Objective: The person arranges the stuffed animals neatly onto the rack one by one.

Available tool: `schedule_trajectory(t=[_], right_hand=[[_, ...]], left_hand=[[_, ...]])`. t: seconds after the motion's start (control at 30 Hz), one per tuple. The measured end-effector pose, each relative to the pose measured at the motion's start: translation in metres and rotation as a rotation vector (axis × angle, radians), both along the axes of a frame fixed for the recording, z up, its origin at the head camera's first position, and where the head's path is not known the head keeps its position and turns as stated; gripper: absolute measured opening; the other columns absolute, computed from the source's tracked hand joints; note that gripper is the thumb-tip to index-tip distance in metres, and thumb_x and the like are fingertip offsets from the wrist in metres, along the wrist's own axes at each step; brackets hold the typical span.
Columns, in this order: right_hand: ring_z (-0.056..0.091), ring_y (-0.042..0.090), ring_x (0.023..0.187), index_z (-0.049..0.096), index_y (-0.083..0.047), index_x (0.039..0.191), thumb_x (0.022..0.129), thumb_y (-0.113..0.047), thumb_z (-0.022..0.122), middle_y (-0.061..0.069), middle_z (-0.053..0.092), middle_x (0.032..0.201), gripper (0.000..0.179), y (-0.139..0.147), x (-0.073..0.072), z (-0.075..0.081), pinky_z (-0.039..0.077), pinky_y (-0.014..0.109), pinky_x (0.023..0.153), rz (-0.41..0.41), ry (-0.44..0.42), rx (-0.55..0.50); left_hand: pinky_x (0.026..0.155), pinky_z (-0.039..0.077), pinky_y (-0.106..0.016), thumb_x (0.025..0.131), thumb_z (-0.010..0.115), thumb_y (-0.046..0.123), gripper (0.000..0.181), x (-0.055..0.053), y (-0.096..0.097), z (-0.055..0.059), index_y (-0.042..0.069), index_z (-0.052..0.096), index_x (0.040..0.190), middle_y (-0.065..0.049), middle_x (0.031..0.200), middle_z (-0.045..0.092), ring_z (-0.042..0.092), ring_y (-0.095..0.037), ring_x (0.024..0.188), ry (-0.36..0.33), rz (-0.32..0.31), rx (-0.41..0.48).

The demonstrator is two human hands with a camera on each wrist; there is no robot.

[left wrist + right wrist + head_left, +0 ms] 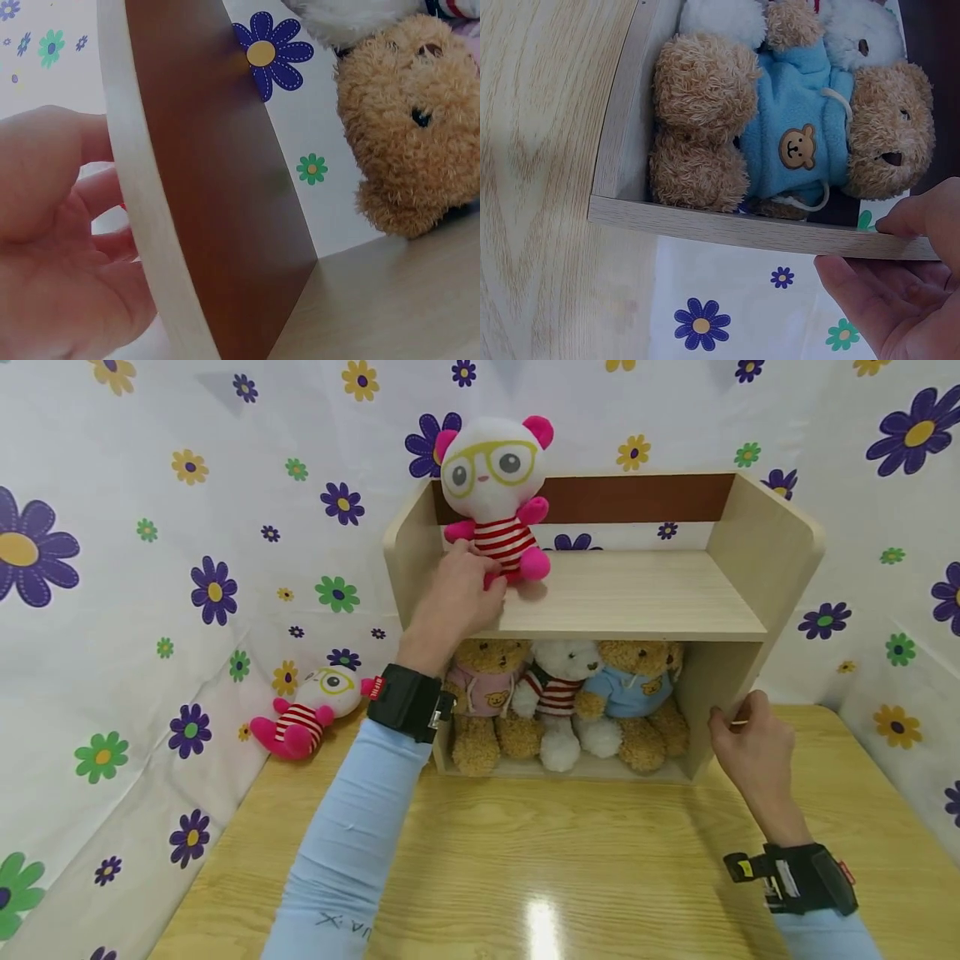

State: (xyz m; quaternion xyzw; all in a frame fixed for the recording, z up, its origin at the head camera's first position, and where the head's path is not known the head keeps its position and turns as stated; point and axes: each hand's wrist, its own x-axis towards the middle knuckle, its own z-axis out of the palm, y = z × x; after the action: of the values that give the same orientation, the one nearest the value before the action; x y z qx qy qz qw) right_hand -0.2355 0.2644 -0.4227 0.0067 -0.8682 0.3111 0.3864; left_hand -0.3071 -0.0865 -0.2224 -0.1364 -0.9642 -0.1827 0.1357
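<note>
A white and pink plush panda (491,485) with yellow glasses and a red-striped body sits upright at the left end of the upper shelf. My left hand (461,589) grips it low down, with a pink foot between thumb and fingers. In the left wrist view, the shelf board's front edge covers most of the panda. My right hand (753,739) pinches the front edge of the wooden shelf unit's right side panel (780,234), low down, thumb on the inner face and fingers outside. Beside that panel sits a brown teddy bear in a blue hoodie (799,135).
The lower compartment also holds a white bear (558,693) in a striped top and a brown bear (483,702) in pink. A second plush panda (307,714) leans left of the unit on the wooden table (570,852). Flowered cloth (247,510) hangs behind.
</note>
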Motion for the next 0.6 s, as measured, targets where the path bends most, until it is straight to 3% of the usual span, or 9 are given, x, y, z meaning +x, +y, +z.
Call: schedule_trajectory(t=[0.13,0.23,0.37,0.47,0.6], right_hand=[[0.07,0.047,0.062,0.054,0.006,0.085,0.088,-0.004,0.067,0.033,0.069,0.077,0.017,0.001,0.0,-0.001,0.026,-0.001,0.053,0.002,0.004,0.0],[0.07,0.046,0.062,0.055,0.006,0.085,0.087,-0.004,0.068,0.032,0.069,0.077,0.017,0.001,0.0,-0.002,0.028,0.001,0.052,0.004,0.005,0.003],[0.07,0.046,0.062,0.055,0.007,0.085,0.087,-0.004,0.069,0.031,0.069,0.077,0.017,0.0,0.002,-0.003,0.029,0.002,0.051,0.005,-0.014,-0.002],[0.07,0.046,0.063,0.056,0.007,0.088,0.087,-0.004,0.068,0.032,0.069,0.078,0.017,-0.001,0.004,-0.002,0.029,0.002,0.05,0.0,-0.034,-0.012],[0.07,0.047,0.065,0.056,0.007,0.09,0.089,-0.005,0.068,0.032,0.069,0.08,0.017,-0.002,0.002,0.0,0.039,0.013,0.047,-0.013,-0.054,-0.015]], left_hand=[[0.117,0.04,-0.039,0.104,0.05,0.021,0.041,-0.003,0.003,-0.004,0.002,0.062,0.139,-0.018,0.148,0.05,0.049,-0.03,0.137,0.025,-0.026,-0.018],[0.112,0.045,-0.043,0.105,0.051,0.018,0.036,-0.002,0.003,-0.008,0.004,0.062,0.136,-0.023,0.144,0.048,0.052,-0.035,0.131,0.053,0.017,0.049],[0.099,0.051,-0.046,0.103,0.057,0.02,0.033,0.0,0.001,-0.014,0.005,0.058,0.132,-0.025,0.132,0.056,0.059,-0.038,0.118,0.079,0.095,0.17],[0.092,0.054,-0.047,0.102,0.058,0.02,0.035,-0.002,-0.001,-0.014,0.002,0.054,0.132,-0.025,0.122,0.066,0.065,-0.039,0.113,0.094,0.106,0.196],[0.094,0.055,-0.046,0.1,0.058,0.017,0.045,-0.007,-0.002,-0.012,0.003,0.051,0.143,-0.024,0.132,0.066,0.065,-0.039,0.118,0.088,0.097,0.225]])
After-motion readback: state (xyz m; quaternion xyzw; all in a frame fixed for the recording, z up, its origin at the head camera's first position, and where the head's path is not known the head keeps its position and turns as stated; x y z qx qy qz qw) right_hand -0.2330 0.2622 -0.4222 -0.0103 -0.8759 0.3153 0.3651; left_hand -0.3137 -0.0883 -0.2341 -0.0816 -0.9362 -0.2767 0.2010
